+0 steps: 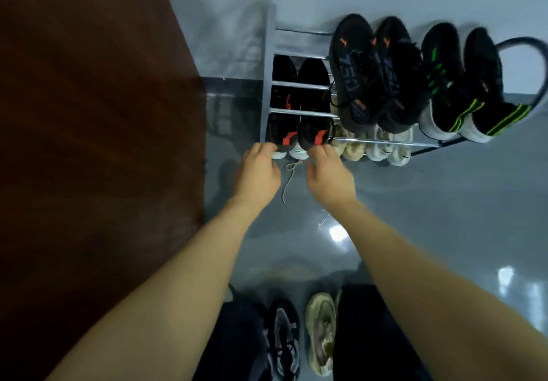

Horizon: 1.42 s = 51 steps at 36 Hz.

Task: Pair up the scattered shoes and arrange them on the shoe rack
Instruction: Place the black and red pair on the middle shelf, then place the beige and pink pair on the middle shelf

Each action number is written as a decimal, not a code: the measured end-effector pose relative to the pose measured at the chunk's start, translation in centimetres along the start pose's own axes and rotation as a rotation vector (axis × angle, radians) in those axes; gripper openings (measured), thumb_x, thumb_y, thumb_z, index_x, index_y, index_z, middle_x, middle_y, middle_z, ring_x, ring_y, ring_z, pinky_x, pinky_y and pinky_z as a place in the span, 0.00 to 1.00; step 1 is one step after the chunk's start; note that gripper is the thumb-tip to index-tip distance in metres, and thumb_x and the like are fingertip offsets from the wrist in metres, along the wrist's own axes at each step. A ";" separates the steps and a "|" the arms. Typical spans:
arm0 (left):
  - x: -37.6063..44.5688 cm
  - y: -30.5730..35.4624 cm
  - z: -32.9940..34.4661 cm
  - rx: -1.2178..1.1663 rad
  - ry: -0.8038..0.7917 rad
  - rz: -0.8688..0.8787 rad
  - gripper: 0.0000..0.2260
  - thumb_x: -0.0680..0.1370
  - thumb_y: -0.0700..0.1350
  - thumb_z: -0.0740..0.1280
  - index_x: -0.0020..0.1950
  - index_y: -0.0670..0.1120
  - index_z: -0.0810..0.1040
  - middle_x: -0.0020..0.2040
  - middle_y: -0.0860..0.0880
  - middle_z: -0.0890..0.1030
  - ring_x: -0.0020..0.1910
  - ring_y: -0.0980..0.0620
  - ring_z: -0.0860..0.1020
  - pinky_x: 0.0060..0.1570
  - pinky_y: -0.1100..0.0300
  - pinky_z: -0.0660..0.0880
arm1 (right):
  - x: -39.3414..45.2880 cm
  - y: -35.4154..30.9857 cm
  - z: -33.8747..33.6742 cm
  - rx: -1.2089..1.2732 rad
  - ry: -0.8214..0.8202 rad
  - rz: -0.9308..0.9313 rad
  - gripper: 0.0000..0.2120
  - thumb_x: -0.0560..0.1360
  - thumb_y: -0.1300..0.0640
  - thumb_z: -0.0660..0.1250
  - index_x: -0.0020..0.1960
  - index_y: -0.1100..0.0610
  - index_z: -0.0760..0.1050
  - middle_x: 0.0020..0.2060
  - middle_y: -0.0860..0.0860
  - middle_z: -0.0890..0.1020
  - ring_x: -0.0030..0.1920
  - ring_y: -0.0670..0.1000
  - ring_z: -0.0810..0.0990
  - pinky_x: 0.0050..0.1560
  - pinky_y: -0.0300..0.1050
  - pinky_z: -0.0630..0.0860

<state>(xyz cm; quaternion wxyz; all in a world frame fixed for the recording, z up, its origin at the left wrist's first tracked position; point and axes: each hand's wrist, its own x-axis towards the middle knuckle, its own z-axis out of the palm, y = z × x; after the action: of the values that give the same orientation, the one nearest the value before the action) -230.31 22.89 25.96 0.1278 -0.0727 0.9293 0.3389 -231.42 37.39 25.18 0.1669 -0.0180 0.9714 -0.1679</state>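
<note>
Head view looks steeply down at a grey metal shoe rack [266, 78] with chrome crossbars, set against a pale wall on a glossy grey floor [430, 202]. Top tier, right half: a pair of dark grey knit trainers with orange marks and pale lettering [373, 75], side by side and touching; just right of them a pair of black trainers with green stripes and thick white soles [462, 87], heels toward the camera. Lower tier, left end: a pair of black knit trainers with red heel tabs and white soles [299, 107], toes toward the wall, heels at the front bar. Right of them on the same tier, cream and beige shoes [373, 146], only their heels showing under the top row; count unclear. Left hand [259, 173] sits at the heel of the left black-and-red trainer, fingers curled onto it. Right hand [327, 173] sits at the heel of the right one, fingers likewise bent over the heel edge. Whether either hand truly clamps the shoe or only presses on it, cannot tell; motion blur. A loose beige lace [289, 180] trails on the floor between the hands. Bottom of view: two mismatched shoes near dark trouser legs, one grey-and-black trainer [283, 339], one tan moulded shoe [321, 333]. Dark brown wooden panel [89, 113] fills the left.
</note>
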 end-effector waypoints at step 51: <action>-41.4 -0.1 30.3 -0.022 -0.250 -0.102 0.10 0.77 0.38 0.61 0.56 0.40 0.78 0.54 0.44 0.79 0.53 0.48 0.77 0.56 0.52 0.74 | -40.3 29.6 20.2 0.153 -0.235 0.203 0.10 0.76 0.61 0.59 0.56 0.57 0.74 0.56 0.55 0.74 0.52 0.60 0.76 0.49 0.53 0.74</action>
<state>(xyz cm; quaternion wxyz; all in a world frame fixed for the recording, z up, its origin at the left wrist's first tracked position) -184.99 44.46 15.35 0.2587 -0.0783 0.8974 0.3487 -186.10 62.54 10.23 0.2962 0.0737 0.9264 -0.2204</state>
